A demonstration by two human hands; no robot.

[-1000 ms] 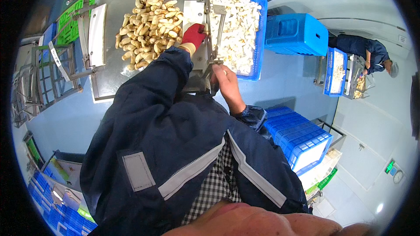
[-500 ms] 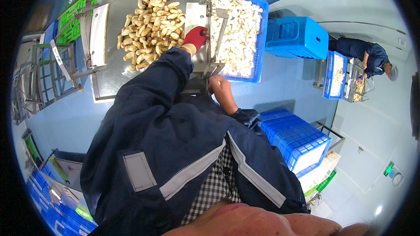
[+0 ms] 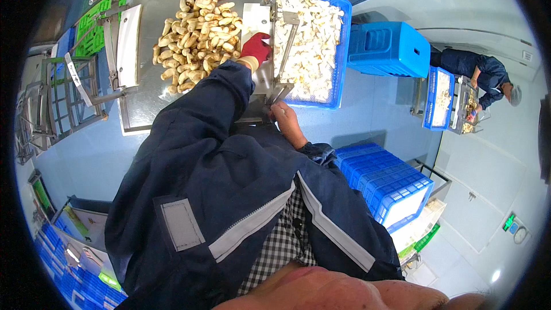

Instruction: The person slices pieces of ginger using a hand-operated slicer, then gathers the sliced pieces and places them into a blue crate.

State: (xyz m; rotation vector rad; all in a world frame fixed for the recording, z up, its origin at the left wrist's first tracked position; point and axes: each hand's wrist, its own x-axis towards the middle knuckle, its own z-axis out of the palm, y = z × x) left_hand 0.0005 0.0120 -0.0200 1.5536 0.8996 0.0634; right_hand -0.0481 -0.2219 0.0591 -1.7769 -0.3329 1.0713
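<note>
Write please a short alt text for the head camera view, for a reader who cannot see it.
Seen from above, a person in a dark blue jacket works at a metal table: the red-gloved left hand rests beside a pile of pale mushrooms, and the bare right hand grips a lever next to a blue crate of cut white pieces.

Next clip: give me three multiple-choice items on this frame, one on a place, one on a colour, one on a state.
1. Where is the pile of whole mushrooms?
A. on the steel table
B. on the floor
C. in a green bag

2. What colour is the glove on the left hand?
A. white
B. red
C. yellow

3. What is in the blue crate by the table?
A. nothing
B. water
C. pale cut pieces

Key: 1 A, the pile lies on bare metal; 2 B, the glove is red; 3 C, pale pieces fill the crate.
</note>
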